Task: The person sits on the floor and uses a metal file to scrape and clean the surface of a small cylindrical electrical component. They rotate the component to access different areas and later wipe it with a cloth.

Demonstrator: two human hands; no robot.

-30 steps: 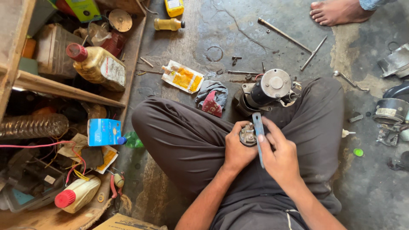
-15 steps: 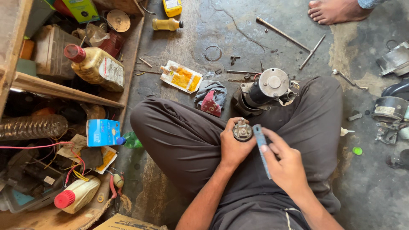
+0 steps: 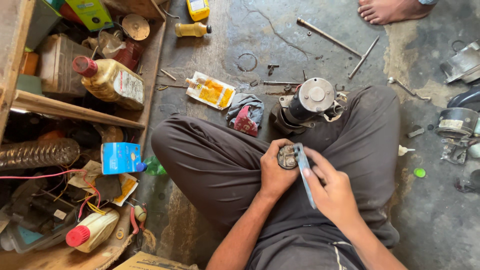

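Since a moment ago the blade has slid a bit lower across the part and the right hand [image 3: 334,192] has dropped slightly toward the lap, otherwise everything sits pretty much where it was. Left hand [image 3: 274,172] is wrapped around a small round metal part [image 3: 287,156], fingers curled under it, holding it just above the crossed legs. Right hand pinches a thin grey metal blade [image 3: 304,172], index finger stretched along it, with the tip laid over the face of the round part. Just beyond the knees, a cylindrical motor [image 3: 309,102] stands on the concrete floor [image 3: 240,45], next to a crumpled rag [image 3: 246,114] and a yellow sachet [image 3: 210,90]. Someone else's bare foot [image 3: 390,10] shows at the top edge.
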